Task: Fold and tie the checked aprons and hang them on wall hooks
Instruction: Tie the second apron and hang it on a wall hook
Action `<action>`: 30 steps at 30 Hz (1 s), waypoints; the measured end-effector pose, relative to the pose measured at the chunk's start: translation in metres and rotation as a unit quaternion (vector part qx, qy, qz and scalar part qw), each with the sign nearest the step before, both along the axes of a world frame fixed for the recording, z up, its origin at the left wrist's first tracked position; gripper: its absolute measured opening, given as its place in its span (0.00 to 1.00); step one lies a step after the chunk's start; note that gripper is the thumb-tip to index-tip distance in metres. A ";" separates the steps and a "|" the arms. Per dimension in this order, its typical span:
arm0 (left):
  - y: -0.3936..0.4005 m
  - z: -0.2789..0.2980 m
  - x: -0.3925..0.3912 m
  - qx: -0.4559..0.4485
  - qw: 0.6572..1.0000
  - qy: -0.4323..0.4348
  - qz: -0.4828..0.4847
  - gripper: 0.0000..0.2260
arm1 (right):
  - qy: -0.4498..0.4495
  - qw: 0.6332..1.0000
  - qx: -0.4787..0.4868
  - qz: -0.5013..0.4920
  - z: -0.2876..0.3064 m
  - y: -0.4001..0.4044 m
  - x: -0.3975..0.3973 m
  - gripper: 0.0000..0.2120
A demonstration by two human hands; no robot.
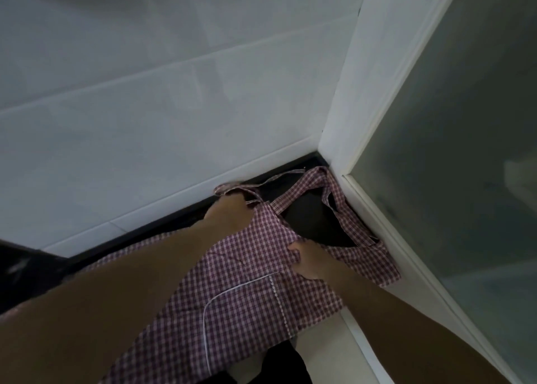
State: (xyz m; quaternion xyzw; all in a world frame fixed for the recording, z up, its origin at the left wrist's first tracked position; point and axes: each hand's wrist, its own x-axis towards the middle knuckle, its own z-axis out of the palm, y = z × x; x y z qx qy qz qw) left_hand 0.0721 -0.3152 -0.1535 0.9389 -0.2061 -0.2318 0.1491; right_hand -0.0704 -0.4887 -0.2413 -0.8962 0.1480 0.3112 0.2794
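Checked apron (pixel 247 270) spread on a dark countertop (pixel 308 212) in a corner, held at its bib end by both hands.

The right hand (pixel 309 263) pinched the upper bib edge beside the neck loop (pixel 334 206), which lay just beyond it toward the corner. The left hand (pixel 229 206), farther out, reached the waist tie (pixel 273 178); whether its fingers clasped the tie could not be told. The apron's long axis ran from the person outward to the hands. A white tiled wall (pixel 145 122) stood beyond the left hand, a frosted glass panel (pixel 465 151) beside the right; no hook was visible.
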 end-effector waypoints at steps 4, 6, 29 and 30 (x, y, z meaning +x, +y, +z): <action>0.043 -0.047 -0.017 0.205 0.970 0.119 -0.054 0.31 | -0.135 0.986 -0.069 0.074 0.002 0.017 0.006 0.22; 0.062 -0.058 -0.027 0.276 0.951 0.138 -0.017 0.44 | -0.141 0.978 -0.080 0.130 -0.002 0.024 0.006 0.31; 0.199 -0.067 -0.076 0.199 0.954 0.225 -0.014 0.23 | 0.062 0.960 0.047 0.268 0.006 0.156 0.025 0.29; 0.202 -0.068 -0.078 0.205 0.948 0.240 -0.037 0.30 | 0.065 0.959 0.032 0.273 0.003 0.160 0.021 0.36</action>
